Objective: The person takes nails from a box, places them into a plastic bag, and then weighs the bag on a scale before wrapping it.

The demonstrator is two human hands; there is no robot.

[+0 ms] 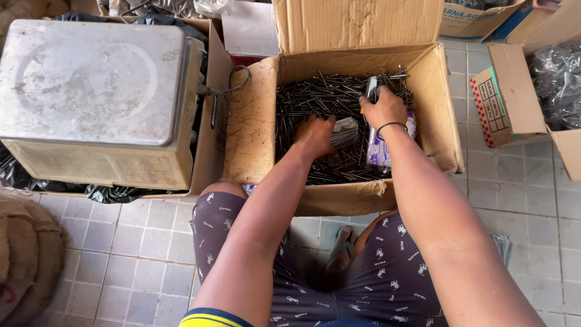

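An open cardboard box [251, 130] sits on the floor in front of my knees, filled with several loose dark nails [315, 97]. My left hand [315, 136] reaches down into the nails, fingers curled into the pile beside a clear plastic bag [346, 132]. My right hand [382, 109] is closed on a bunch of nails [372, 88] held upright over the box. A black band circles that wrist. A white and purple printed packet [378, 151] lies in the box under my right wrist.
A worn metal weighing scale [91, 85] stands on a box at the left, its cable [233, 82] trailing toward the nail box. More cardboard boxes [514, 91] with black plastic bags stand at the right. Burlap sacks [24, 254] lie at lower left on the tiled floor.
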